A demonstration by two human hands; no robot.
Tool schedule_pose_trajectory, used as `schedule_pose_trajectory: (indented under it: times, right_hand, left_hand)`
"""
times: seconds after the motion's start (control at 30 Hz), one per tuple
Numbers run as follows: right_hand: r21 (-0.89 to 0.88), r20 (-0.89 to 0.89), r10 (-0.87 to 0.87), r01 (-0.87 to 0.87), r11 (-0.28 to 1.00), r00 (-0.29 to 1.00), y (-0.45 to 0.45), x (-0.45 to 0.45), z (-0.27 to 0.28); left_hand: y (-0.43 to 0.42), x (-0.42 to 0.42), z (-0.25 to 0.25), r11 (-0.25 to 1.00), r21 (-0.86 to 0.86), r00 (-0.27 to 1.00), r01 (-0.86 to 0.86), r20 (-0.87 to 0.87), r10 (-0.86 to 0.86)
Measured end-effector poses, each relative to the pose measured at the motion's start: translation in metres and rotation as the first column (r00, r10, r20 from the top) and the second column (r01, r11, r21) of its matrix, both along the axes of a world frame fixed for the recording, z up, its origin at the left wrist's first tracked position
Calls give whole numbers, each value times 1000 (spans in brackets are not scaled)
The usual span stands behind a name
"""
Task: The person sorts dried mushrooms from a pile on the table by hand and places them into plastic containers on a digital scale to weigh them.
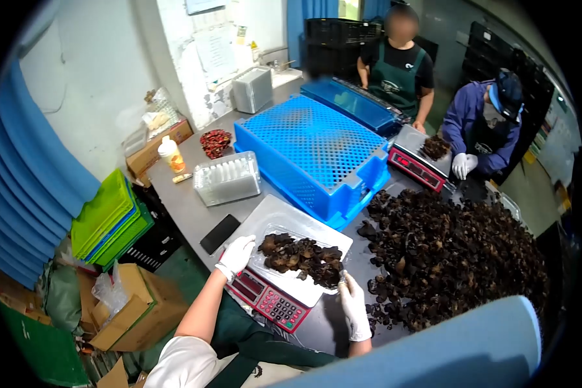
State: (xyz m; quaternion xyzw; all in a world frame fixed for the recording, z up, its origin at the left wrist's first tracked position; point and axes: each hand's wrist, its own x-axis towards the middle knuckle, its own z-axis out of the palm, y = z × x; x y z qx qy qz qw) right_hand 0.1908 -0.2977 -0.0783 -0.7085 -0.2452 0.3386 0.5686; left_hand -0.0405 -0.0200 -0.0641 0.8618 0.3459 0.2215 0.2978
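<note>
A clear plastic tray (275,232) filled with dark brown wood-ear fungus (301,257) rests on the metal plate of a red digital scale (275,302). My left hand (238,255), in a white glove, is at the tray's left end, its fingers together; what they grip is too small to make out. At the right end is my right hand (354,304), also gloved, its fingertips close to the fungus and tray edge; its grip cannot be made out. A large heap of the same fungus (459,258) lies to the right.
Beyond the scale stands a blue crate (310,145). Stacked clear trays (226,180), a black phone (220,233), a white bottle (171,154) and red bundles (215,143) lie left. Two people (398,71) (488,126) stand across the table near a second scale (417,169).
</note>
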Motion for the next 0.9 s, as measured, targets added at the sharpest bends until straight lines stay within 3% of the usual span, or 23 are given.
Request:
schedule_pose_trajectory:
  times: [0.03,0.17,0.4,0.47,0.53,0.63,0.77,0.8,0.87,0.9]
  right_hand:
    - [3,3,14,-14,1000,1000,1,0,-1]
    - [70,-73,8,-3,998,997,5,2,-12]
    - [132,-69,-62,71,989,996,18,-2,-21]
    - [108,-78,-62,71,992,995,19,1,-24]
    - [164,57,-64,54,985,996,22,7,-25]
    - [201,27,-29,23,979,999,30,21,-12]
    - [240,89,7,-28,970,996,71,56,46]
    - [294,168,-36,-15,956,985,90,71,40]
    - [305,137,-28,-16,952,990,123,96,43]
    - [291,236,-36,-35,956,971,141,109,44]
  left_hand:
    - [0,3,2,992,-128,998,-24,-59,17]
    - [-1,10,-6,992,-125,996,9,93,3]
    - [-8,12,6,966,-239,995,-96,1,99]
    - [1,7,-4,928,-373,996,-8,83,42]
    - [2,5,2,812,-583,990,41,136,48]
    - [4,9,13,725,-686,959,70,245,140]
    - [34,29,18,695,-699,898,165,399,187]
    - [46,38,17,698,-691,883,186,429,190]
    - [68,58,19,704,-696,880,142,414,231]
    - [80,68,16,701,-697,868,148,431,246]
